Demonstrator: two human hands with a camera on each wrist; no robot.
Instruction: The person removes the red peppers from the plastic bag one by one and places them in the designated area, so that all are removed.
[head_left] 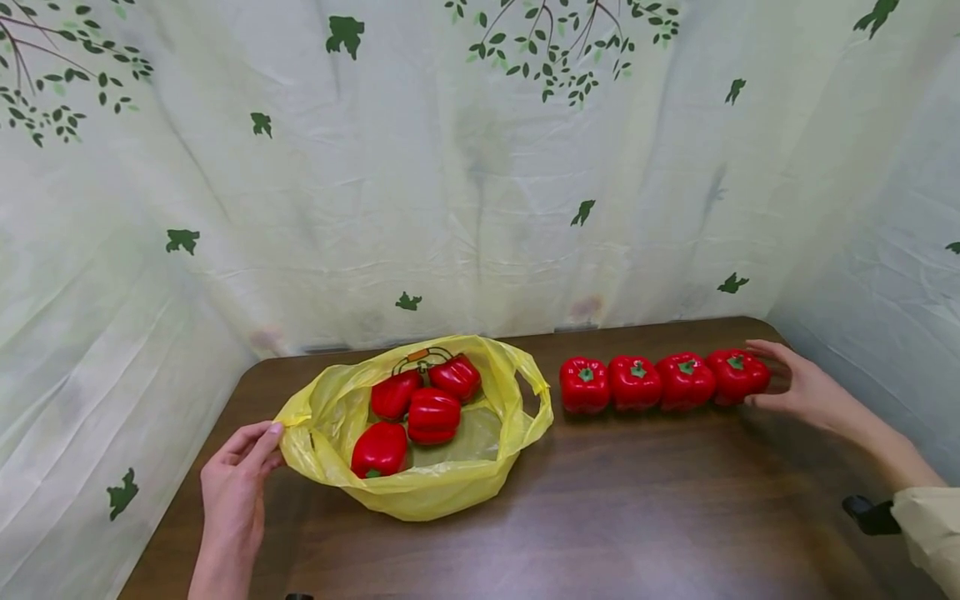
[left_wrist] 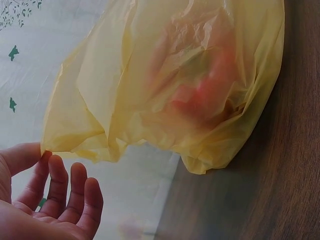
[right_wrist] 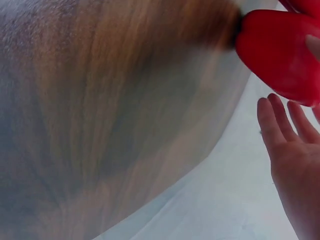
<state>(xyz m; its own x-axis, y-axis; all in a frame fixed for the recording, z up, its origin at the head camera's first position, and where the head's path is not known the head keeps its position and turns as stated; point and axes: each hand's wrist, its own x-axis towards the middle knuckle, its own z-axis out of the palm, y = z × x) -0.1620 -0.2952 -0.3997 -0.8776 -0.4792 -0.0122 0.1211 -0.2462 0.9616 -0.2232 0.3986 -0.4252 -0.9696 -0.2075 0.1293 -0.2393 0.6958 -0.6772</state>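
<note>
- L hand [head_left: 238,475] has thumb + index pinched on the L edge of a yellow plastic bag [head_left: 420,500]; other fingers loosely bent, clear of the plastic in the L wrist view.
- R hand [head_left: 806,387] is at the R end of the pepper row, fingers extended past the far side of the rightmost red bell pepper [head_left: 738,376], thumb on the near side. Digits spread, w/ no firm pinch to be seen; can't tell how many fingertips touch.
- That pepper sits upright on the table, green stem up.
- 3 more upright peppers [head_left: 635,382] run L from it in a close line, R of the bag.
- Bag sits on the L half of the table, mouth wide; its R handle loop [head_left: 536,392] stands loose nr the row.
- In the bag: 4 red bell peppers [head_left: 433,417], bunched toward the L + back; the front one has its stem toward the near rim.
- Dark curved lines w/ an orange bar [head_left: 417,356] show at the bag's back; can't tell if print or object.
- Table [head_left: 615,492] = dark brown wood-grain.
- Behind: pale curtain [head_left: 375,183], green leaf pattern.
- Beige sleeve [head_left: 926,533] on R arm, black piece [head_left: 870,514] beside it.
</note>
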